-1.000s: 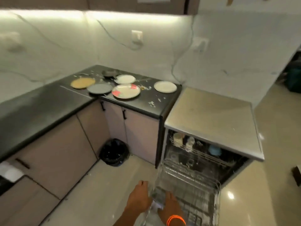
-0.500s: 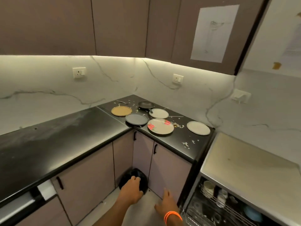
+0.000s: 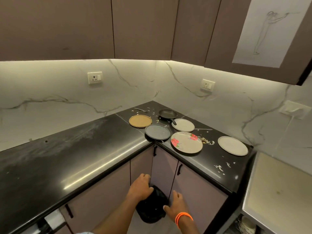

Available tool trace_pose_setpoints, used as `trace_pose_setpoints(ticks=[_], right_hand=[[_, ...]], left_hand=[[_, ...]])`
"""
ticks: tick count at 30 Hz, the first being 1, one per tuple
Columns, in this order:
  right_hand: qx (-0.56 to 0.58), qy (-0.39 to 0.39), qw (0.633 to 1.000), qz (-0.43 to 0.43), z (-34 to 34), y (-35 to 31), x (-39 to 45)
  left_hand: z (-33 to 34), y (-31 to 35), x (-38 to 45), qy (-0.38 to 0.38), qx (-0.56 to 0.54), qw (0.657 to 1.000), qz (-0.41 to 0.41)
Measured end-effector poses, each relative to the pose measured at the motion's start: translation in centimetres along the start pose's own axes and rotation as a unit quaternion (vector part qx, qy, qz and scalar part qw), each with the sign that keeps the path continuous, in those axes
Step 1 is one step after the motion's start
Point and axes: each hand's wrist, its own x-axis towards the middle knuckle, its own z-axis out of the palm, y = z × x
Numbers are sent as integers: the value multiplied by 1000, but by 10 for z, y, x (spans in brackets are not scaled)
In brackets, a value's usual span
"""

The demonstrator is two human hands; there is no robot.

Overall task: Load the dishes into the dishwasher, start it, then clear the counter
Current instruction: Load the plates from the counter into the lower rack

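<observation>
Black desk point(image 3: 101, 159) holds unloaded plates; left hand point(image 3: 140, 188) and right hand point(image 3: 175, 206) hang empty, fingers relaxed. Next, probably grasp the floral plate point(image 3: 186, 143).

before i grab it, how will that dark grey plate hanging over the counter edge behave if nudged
The dark grey plate overhangs the counter corner, so a nudge toward the edge may well tip it off. It looks rigid and probably breakable. The glossy top likely lets it slide easily; lifting seems safer than pushing.

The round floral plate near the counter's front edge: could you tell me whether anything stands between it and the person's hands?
Nothing visible does. The floral plate lies at the black counter edge; both hands, left and right, hang empty below it, before the cabinet doors.
</observation>
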Motion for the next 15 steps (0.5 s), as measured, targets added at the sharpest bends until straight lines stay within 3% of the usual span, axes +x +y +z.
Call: trace_pose_setpoints(ticks=[4,15], right_hand=[[21,-18,1000,-3,-8,-17,60],[15,38,999,4,-97,-36,217]], left_hand=[[-10,-7,57,14,2,1000,-17],[-32,43,238,-23,19,1000,-8]])
